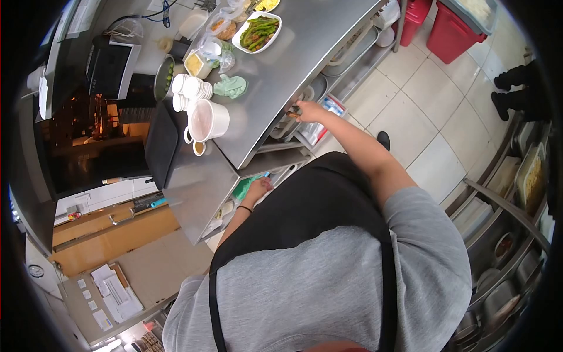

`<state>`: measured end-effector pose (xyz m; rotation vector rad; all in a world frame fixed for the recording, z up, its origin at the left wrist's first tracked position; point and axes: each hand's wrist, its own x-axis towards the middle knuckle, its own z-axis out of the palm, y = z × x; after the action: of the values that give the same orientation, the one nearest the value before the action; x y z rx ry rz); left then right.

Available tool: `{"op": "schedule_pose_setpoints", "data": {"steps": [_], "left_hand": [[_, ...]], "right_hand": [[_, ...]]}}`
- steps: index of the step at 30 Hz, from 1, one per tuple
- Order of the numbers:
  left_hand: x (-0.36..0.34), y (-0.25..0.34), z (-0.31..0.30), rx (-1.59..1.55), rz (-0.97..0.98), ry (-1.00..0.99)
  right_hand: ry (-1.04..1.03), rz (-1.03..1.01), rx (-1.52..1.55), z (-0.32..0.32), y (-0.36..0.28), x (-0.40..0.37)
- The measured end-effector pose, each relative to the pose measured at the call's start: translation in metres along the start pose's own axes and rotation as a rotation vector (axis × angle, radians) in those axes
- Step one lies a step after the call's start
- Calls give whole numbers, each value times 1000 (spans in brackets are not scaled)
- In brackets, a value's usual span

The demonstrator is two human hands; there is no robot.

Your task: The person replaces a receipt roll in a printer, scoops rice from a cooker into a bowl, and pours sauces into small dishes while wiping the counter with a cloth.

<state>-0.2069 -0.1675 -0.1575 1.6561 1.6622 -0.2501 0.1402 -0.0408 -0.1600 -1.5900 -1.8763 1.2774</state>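
Observation:
Reaching to the edge of the steel counter, my right hand has its fingers closed on a small brownish thing, too small to name. Metal trays and containers sit on the shelf just below that hand. My left hand, with a dark band at the wrist, is low by the under-counter shelf. Its fingers are curled, and what they hold, if anything, is hidden. Right beside it lies a green item with a bit of blue.
On the counter stand a white tub, stacked white lids, a small sauce cup, a green plastic bag and a dish of green vegetables. Red bins, a tray rack and another person's legs are on the right.

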Motion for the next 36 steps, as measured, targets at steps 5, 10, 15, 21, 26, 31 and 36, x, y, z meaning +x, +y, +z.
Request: {"op": "schedule_pose_setpoints", "data": {"steps": [5,10,15,21,26,31,36], "left_hand": [[3,-7,-1,28,38,-43],[-5,-26,-2,38,-13,-40],[-5,-62,3,18,-13,-3],[-13,-37,4,20,-86,-37],[9,12,-3,-217,150,-67],[0,137,-77,-327,429,29],[71,155,-137,-14,455,484]], "right_hand": [[5,-16,-30,-12,-14,-17],[101,-21,63,-13,7,-13],[277,-24,242,18,52,13],[319,87,237,40,57,84],[301,79,707,44,77,65],[347,117,445,48,117,16],[167,233,478,58,146,-40]]}}
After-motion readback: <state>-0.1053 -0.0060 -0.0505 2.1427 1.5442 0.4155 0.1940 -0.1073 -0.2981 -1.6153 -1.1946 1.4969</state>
